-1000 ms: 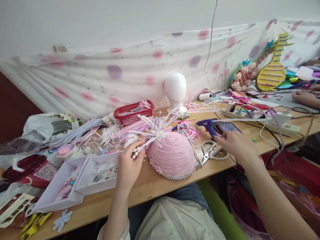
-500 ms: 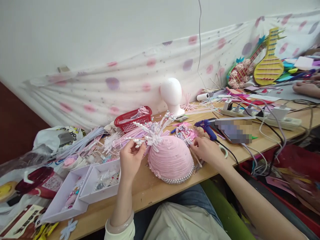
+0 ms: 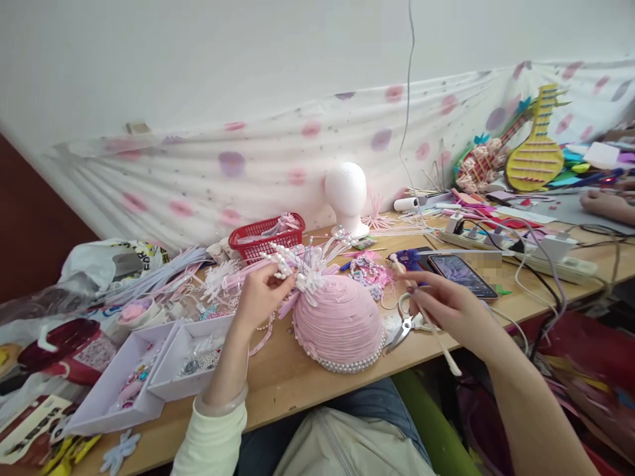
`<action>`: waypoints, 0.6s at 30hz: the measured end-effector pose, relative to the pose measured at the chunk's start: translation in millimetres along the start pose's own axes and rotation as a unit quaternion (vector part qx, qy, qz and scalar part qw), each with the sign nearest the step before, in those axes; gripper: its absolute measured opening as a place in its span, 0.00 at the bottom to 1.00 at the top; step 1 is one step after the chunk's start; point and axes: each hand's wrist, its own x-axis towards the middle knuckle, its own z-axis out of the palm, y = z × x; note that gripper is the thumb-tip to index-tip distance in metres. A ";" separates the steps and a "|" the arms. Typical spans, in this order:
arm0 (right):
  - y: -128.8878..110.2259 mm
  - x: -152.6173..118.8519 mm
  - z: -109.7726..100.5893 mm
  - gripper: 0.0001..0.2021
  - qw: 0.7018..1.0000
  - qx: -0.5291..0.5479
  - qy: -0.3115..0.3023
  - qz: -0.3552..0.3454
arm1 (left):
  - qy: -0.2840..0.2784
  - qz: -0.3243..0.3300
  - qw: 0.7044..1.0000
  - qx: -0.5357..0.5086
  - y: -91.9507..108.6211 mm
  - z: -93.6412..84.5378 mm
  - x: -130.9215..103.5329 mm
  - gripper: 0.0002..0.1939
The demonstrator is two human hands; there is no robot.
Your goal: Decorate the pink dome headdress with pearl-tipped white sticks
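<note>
"Head view first: where do we have the pink dome (image 3: 342, 317)?"

"Near the front edge of our desk (image 3: 282, 390), between our hands, with its pearl rim down and a white tuft (image 3: 310, 279) at its upper left."

"What are our hands doing?"

"Our left hand (image 3: 262, 294) pinches pearl-beaded strands (image 3: 282, 261) beside the tuft; our right hand (image 3: 449, 307) grasps a thin pale stick (image 3: 439, 338). We'd judge the step as steadying the strands while handling the stick. A move from here calls for a light left pinch and a clear path for the stick past the scissors."

"Shall we count outward?"

"One dome, one tuft, one stick; the strands overlap too much for us to count. Then one pair of scissors (image 3: 407, 324), one blue glue gun (image 3: 407, 259), one phone (image 3: 456, 272), one red basket (image 3: 253, 252), one white foam head (image 3: 346, 188). Two pale trays lie to our left, two lute-shaped pieces stand far right, and near those we see another person's hand (image 3: 605, 205)."
</note>
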 end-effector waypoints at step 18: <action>-56.3 -24.1 60.8 0.16 0.967 0.172 -0.010 -0.187 | -0.072 -0.045 0.985 -0.149 -0.1 -5.3 7.1 0.11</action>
